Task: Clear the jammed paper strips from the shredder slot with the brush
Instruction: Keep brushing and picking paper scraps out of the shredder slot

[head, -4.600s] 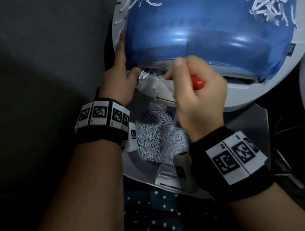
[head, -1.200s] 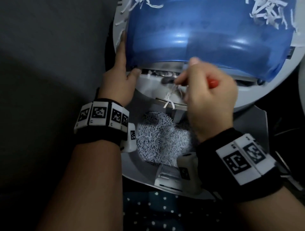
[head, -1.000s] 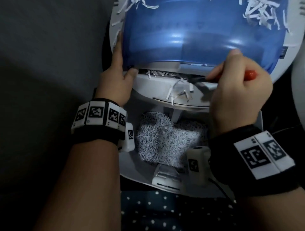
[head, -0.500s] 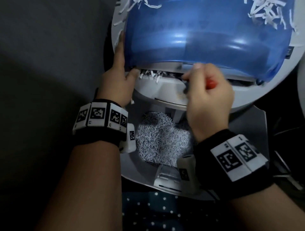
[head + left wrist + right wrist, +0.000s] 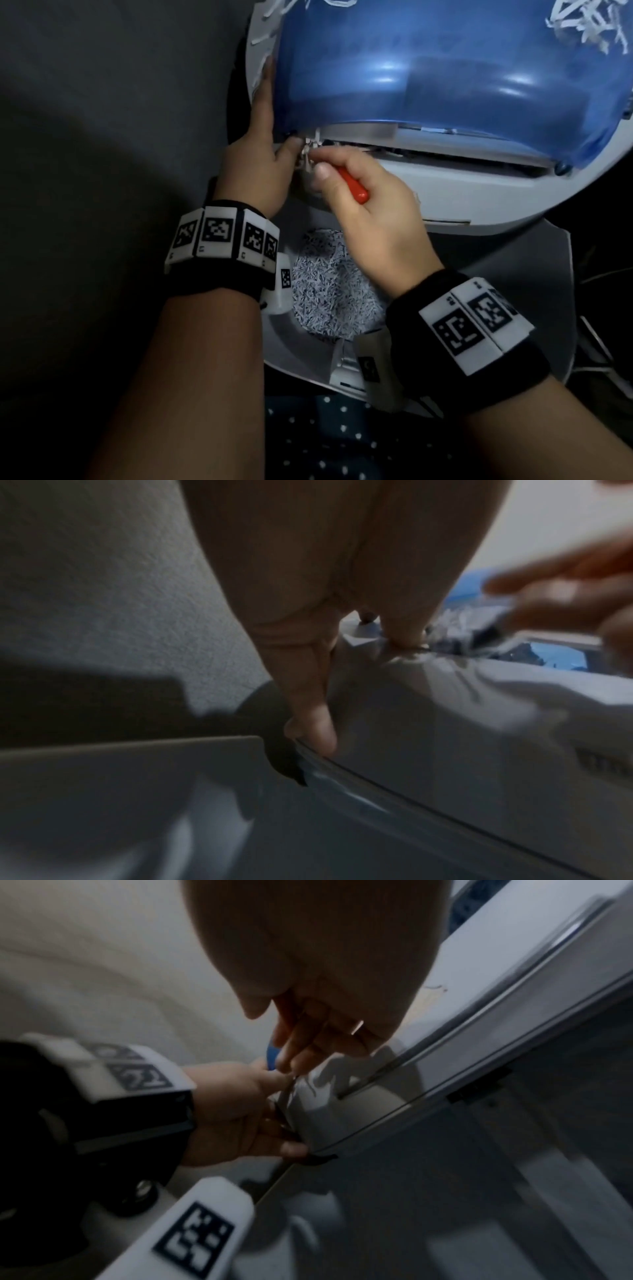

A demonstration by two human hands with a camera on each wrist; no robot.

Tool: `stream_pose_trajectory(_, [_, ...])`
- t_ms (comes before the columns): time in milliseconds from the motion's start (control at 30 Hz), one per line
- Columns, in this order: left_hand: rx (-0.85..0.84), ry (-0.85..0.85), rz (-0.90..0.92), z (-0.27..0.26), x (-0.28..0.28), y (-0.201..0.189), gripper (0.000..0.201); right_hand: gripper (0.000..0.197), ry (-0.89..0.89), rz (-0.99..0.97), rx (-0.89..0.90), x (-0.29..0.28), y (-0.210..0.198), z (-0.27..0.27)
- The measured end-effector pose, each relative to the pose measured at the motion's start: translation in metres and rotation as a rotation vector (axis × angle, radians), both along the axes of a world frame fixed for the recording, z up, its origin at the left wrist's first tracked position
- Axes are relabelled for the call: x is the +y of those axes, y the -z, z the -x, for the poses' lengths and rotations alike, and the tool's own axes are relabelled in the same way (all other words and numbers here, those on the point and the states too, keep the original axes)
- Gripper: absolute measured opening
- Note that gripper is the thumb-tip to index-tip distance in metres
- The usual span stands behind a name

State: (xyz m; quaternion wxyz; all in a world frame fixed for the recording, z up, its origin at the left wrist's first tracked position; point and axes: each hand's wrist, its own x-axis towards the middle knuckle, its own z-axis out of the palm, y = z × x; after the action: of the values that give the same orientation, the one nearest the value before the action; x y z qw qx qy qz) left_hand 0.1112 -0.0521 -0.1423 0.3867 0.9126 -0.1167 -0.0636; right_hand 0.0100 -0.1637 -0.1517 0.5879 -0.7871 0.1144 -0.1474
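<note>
The shredder head (image 5: 479, 192) is white with a blue cover (image 5: 445, 68) and lies tilted over its bin. My left hand (image 5: 260, 164) grips its left edge, thumb on the white body by the slot's left end and fingers (image 5: 311, 710) on the rim. My right hand (image 5: 370, 212) holds the red-handled brush (image 5: 352, 186), whose tip is at the left end of the slot (image 5: 445, 154). A small clump of white paper strips (image 5: 310, 154) hangs there between the two thumbs. The bristles are mostly hidden by my fingers and blurred in the left wrist view.
A pile of shredded paper (image 5: 329, 287) lies in the open grey bin (image 5: 513, 274) below my wrists. Loose strips (image 5: 582, 20) lie on the blue cover at the top right. Dark cables (image 5: 609, 342) run at the right. Grey fabric (image 5: 120, 102) fills the left.
My right hand has swept the brush from the middle of the slot to its left end, next to my left thumb. Strips are now bunched there. The left hand has stayed put.
</note>
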Motion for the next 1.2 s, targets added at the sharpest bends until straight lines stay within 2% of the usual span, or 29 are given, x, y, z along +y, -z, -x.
stream_pose_trajectory(67, [-0.003,-0.002,-0.006,0.000,0.000,-0.001,0.078,0.026,0.094,-0.114,-0.075,-0.005,-0.009,0.001])
stream_pose_trajectory(133, [-0.002,-0.002,-0.014,0.000,-0.001,-0.001,0.077,0.037,0.307,-0.201,-0.175,-0.016,-0.017,0.002])
stream_pose_trajectory(200, [0.008,0.001,-0.016,0.000,-0.001,0.000,0.077,0.041,0.441,-0.163,-0.259,-0.020,-0.020,0.003])
stream_pose_trajectory(267, [0.007,0.000,-0.012,-0.001,-0.001,0.000,0.078,0.040,0.401,-0.072,-0.283,-0.015,-0.020,0.003])
stream_pose_trajectory(367, [0.011,0.004,0.015,-0.001,0.000,0.001,0.079,0.036,0.158,0.085,-0.143,-0.006,-0.009,0.001])
stream_pose_trajectory(400, [0.013,0.005,0.019,0.000,0.000,0.001,0.079,0.036,0.137,0.130,-0.113,-0.005,-0.007,0.001])
stream_pose_trajectory(533, [0.003,0.002,-0.011,-0.002,0.000,0.001,0.078,0.042,0.333,0.050,-0.291,-0.012,-0.020,0.003])
stream_pose_trajectory(600, [0.004,-0.004,-0.003,-0.001,0.000,0.001,0.078,0.039,0.298,0.022,-0.351,-0.013,-0.026,0.004])
stream_pose_trajectory(733, [0.038,-0.011,0.017,0.001,0.000,0.000,0.079,0.036,0.104,0.156,-0.208,-0.005,-0.019,0.003])
stream_pose_trajectory(800, [0.031,-0.012,-0.011,0.000,0.000,-0.002,0.078,0.041,0.182,0.224,-0.165,-0.007,-0.014,0.002])
stream_pose_trajectory(900, [0.011,-0.005,-0.034,-0.001,-0.001,-0.003,0.078,0.048,0.345,0.186,-0.244,-0.014,-0.019,0.004])
stream_pose_trajectory(1000, [0.019,-0.006,-0.024,0.001,0.000,-0.002,0.078,0.045,0.274,0.166,-0.315,-0.010,-0.026,0.008])
stream_pose_trajectory(1100, [0.015,0.002,0.002,0.003,0.000,-0.003,0.077,0.034,0.116,0.174,-0.237,-0.004,-0.021,0.005])
stream_pose_trajectory(1200, [0.007,-0.003,-0.018,0.001,0.000,-0.003,0.078,0.041,0.216,0.206,-0.166,-0.011,-0.015,0.004])
